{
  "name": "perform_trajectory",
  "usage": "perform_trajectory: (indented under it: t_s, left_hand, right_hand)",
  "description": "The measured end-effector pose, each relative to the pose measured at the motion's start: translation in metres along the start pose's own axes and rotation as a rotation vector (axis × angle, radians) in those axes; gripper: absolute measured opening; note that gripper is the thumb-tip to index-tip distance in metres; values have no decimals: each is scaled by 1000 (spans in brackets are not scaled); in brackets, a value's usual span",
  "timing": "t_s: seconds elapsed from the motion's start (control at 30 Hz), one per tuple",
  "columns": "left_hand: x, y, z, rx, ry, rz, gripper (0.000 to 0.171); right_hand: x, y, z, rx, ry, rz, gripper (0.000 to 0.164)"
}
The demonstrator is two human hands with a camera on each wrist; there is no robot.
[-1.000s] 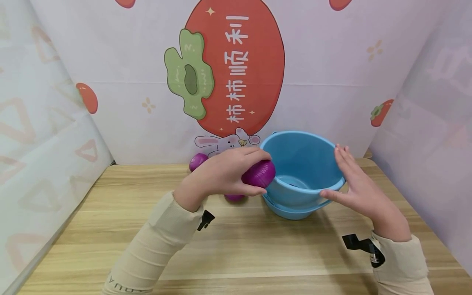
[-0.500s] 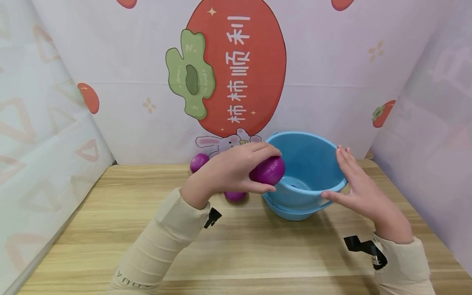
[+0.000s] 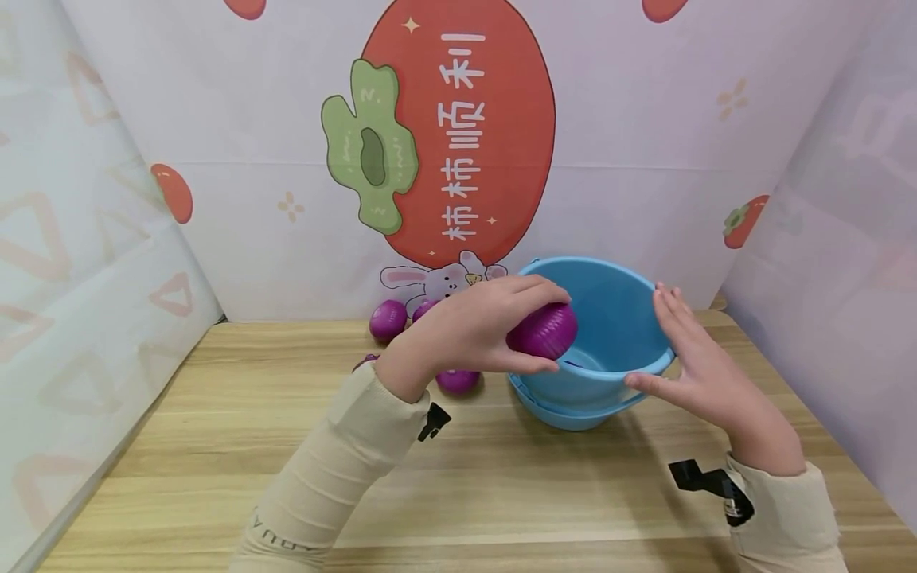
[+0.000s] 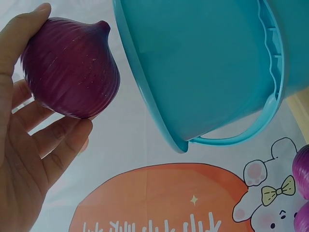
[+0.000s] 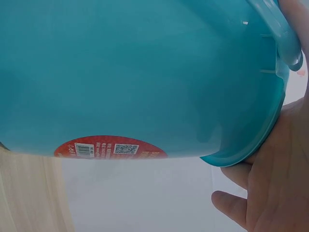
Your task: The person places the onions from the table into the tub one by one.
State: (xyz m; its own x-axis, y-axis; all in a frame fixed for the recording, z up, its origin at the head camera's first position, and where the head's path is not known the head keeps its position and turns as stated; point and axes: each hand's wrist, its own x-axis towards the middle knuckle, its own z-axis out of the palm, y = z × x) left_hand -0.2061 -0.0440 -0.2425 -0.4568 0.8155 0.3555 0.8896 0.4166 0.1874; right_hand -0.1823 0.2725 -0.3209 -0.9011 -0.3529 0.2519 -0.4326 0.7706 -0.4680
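Note:
In the head view, my left hand holds a purple onion at the left rim of a light blue bucket. Thumb and fingertips grip its sides; the left wrist view shows the onion's pointed tip towards the bucket's mouth. The bucket leans, its opening facing up and towards me. My right hand is spread against its right rim, thumb at the front and fingers stretched along the far side. From the right wrist, the bucket wall and a red label fill most of the view.
More purple onions lie left of the bucket: one at the back, one near the bucket, others partly hidden by my left arm. The wooden table meets a printed cloth backdrop behind, with cloth walls at both sides.
My left hand has moved right with the onion, from beside the bucket to overlapping its left rim. The onions behind my arm show more. My right hand and the bucket stay nearly still.

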Motion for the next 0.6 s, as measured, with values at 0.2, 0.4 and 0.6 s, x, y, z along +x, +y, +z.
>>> perform_trajectory:
  t_s: [0.2,0.4,0.6]
  left_hand:
    - [8,0,4,13,-4,4,71]
    - [13,-1,10,-13,4,13,72]
    - [18,-5,16,-28,17,12,71]
  right_hand:
    - [0,-1,-1,-1,0,-2,114]
    - [0,-2,-2,11,1,-6,113]
    - [-1,-3,-2,17,6,-14,112]
